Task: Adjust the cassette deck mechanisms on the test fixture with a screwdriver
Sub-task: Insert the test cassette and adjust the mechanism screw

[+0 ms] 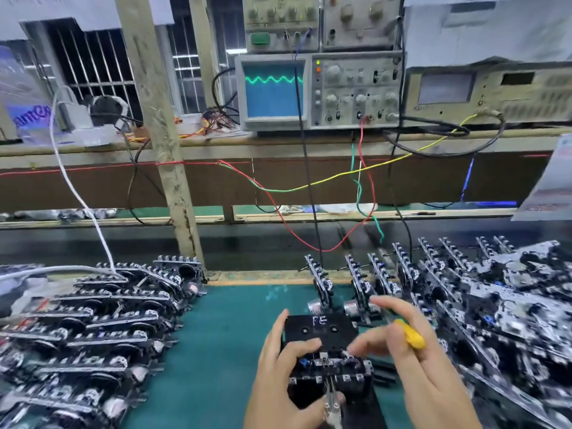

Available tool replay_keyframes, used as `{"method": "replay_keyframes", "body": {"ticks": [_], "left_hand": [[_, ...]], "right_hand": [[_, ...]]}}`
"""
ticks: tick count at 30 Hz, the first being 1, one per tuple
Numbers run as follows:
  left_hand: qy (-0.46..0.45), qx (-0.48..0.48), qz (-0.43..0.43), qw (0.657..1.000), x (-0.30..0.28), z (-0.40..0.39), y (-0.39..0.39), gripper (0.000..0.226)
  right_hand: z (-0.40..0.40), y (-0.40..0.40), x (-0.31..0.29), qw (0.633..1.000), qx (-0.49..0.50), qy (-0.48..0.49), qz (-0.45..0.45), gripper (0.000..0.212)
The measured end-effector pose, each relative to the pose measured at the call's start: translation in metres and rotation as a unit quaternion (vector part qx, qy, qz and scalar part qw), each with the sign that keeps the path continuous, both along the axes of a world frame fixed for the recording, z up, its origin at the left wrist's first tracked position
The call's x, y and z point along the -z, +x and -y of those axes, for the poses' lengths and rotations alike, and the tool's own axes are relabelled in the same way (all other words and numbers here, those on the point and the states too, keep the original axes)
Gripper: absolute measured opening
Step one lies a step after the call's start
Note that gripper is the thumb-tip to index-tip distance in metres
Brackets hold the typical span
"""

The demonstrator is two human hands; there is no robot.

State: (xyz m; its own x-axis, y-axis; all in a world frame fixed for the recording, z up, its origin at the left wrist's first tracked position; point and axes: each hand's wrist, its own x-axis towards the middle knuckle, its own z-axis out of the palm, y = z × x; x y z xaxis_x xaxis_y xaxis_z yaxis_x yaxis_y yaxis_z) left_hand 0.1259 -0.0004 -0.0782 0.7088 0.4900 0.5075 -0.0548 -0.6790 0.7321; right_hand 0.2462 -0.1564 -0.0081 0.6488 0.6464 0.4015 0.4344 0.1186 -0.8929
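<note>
Gripping the cassette deck mechanism (329, 363) with the left hand (286, 376): thumb lying across the near left edge of the black cassette (320, 331), index finger reaching up along its far left side, remaining fingers curled under the front of the unit. Sitting directly between the two hands on the green mat (229, 342), with the cassette marked in white lettering on top. Holding a yellow-handled screwdriver (410, 335) in the right hand (414, 354), handle tucked against the palm and ring-side fingers while the index finger and thumb are extending, blurred, toward the right top edge of the mechanism; exact contact of those fingertips not readable. Protruding from below the left palm, a metal tool (331, 404), tip pointing up at the front of the mechanism; whether the left fingers are pinching it cannot be told. Lying stacked to the outside of the left hand, a pile of mechanisms (86, 329); standing beyond and outside the right hand, further rows of mechanisms (483, 305). Displaying a green wave well beyond both hands, an oscilloscope (318, 91) on the shelf.
</note>
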Motion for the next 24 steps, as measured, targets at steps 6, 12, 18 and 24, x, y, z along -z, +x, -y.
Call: {"method": "replay_keyframes", "body": {"ticks": [6,12,18,24], "left_hand": [[-0.035,-0.007,0.008,0.999,0.001,0.001,0.001,0.061],[-0.058,-0.010,0.010,0.998,-0.003,0.001,0.003,0.065],[-0.042,-0.019,-0.007,0.999,0.000,0.000,0.002,0.065],[-0.044,-0.018,-0.005,0.999,-0.001,0.001,0.003,0.066]], "right_hand": [[0.003,-0.004,-0.025,0.998,0.048,-0.006,0.051,0.029],[0.003,-0.004,-0.044,0.998,0.042,-0.029,0.038,0.008],[-0.007,-0.006,-0.046,0.997,0.017,-0.029,0.069,0.016],[-0.021,-0.013,-0.042,0.980,0.036,-0.057,0.185,0.020]]}}
